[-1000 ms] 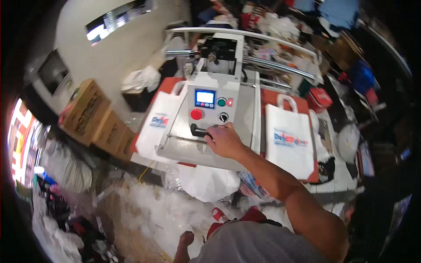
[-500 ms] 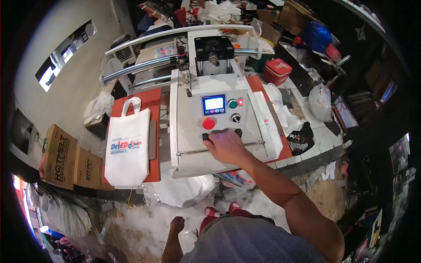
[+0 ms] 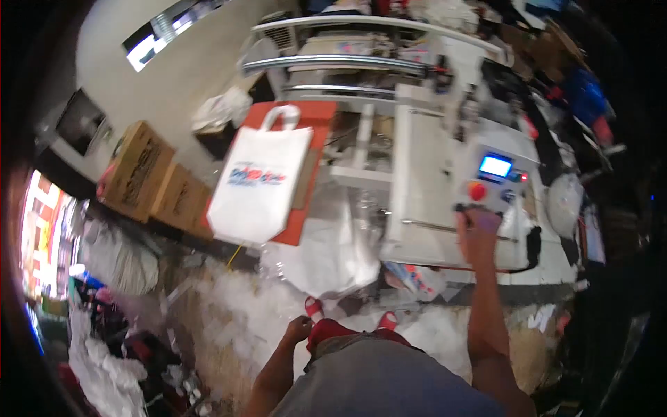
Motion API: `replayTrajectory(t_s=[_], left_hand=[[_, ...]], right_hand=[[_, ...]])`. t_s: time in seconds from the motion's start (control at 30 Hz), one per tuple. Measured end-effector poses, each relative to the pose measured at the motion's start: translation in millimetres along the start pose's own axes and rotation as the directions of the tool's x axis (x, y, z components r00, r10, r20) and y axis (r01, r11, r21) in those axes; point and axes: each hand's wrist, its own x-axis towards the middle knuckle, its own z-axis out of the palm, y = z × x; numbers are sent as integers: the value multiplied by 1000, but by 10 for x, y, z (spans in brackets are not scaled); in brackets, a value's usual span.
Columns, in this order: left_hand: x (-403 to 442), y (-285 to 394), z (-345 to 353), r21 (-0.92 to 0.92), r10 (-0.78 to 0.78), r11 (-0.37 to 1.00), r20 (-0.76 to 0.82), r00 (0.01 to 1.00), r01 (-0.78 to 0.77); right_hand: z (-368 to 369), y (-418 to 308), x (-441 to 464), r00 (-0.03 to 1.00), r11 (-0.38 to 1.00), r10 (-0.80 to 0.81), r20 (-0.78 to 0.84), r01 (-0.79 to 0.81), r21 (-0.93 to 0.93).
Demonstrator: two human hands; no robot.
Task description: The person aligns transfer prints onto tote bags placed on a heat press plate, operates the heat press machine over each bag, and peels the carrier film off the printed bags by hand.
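Note:
My right hand (image 3: 481,226) is closed around the dark front handle (image 3: 461,208) of a white heat press head (image 3: 424,181). Above that hand, the head's control panel has a lit screen (image 3: 495,166) and a red button (image 3: 476,190). At my left side hangs my left hand (image 3: 299,328), low and away from the machine, its fingers curled with nothing showing in them. A white tote bag (image 3: 260,184) with blurred blue and red print lies on a red-orange platen (image 3: 321,121) left of the press head. The platen under the head is mostly hidden.
Chrome rails (image 3: 333,61) run behind the head. Cardboard boxes (image 3: 139,167) stand along the left wall. White bags and plastic (image 3: 333,243) spill beneath the machine's front, and white material covers floor around my red footwear (image 3: 387,320). Clutter fills the back.
The press head has slid right along the rails with my right hand on its handle, widening the gap beside the tote bag. My view has swung left. My left hand still hangs low.

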Motion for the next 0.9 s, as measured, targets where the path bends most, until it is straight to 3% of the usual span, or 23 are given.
replayTrajectory(t_s=[0.07, 0.13, 0.23, 0.33, 0.47, 0.53, 0.57, 0.63, 0.67, 0.7, 0.73, 0.8, 0.9], left_hand=[[182, -241, -101, 107, 143, 984, -4, 990, -142], [307, -214, -347, 73, 136, 988, 16, 991, -137], [452, -128, -853, 30, 154, 987, 87, 984, -157], [651, -240, -1370, 17, 172, 984, 180, 968, -178], [653, 190, -2312, 55, 231, 962, 358, 905, -267], [731, 549, -2725, -13, 411, 896, 399, 820, -443], [657, 924, -3005, -73, 427, 899, 359, 830, -431], [820, 1392, -3377, -118, 503, 864, 265, 823, -490], [989, 1513, -3470, -99, 568, 822, 214, 795, -560], [1266, 1567, -3482, -48, 714, 700, 85, 695, -713], [1535, 1626, -3490, 28, 832, 555, -38, 554, -831], [1777, 2014, -3593, 211, 789, 608, -53, 612, -766], [2076, 2371, -3576, 242, 817, 567, -43, 575, -787]], right_hand=[[50, 96, -58, 995, 998, -24, -94, 19, -56], [-19, 92, -61, 992, 991, -64, -107, 51, -125], [-15, 130, -83, 999, 985, 5, -52, -14, -169], [-17, 73, -111, 992, 978, 106, -69, -116, -174], [86, -228, -200, 969, 913, 186, -161, -231, -337], [157, -612, -207, 899, 893, 287, -330, -376, -248], [303, -772, -269, 857, 906, 312, -410, -398, -143], [822, -1121, -448, 833, 898, 435, -342, -375, 231], [1258, -1060, -624, 843, 712, 522, -131, -346, 611], [1466, -1887, -315, 896, 853, 431, -109, -364, 374], [1813, -2191, -193, 944, 870, 327, -37, -285, 403], [2439, -2724, 29, 956, 888, 291, 36, -284, 362], [3172, -3060, 212, 959, 886, 261, 107, -282, 368]])
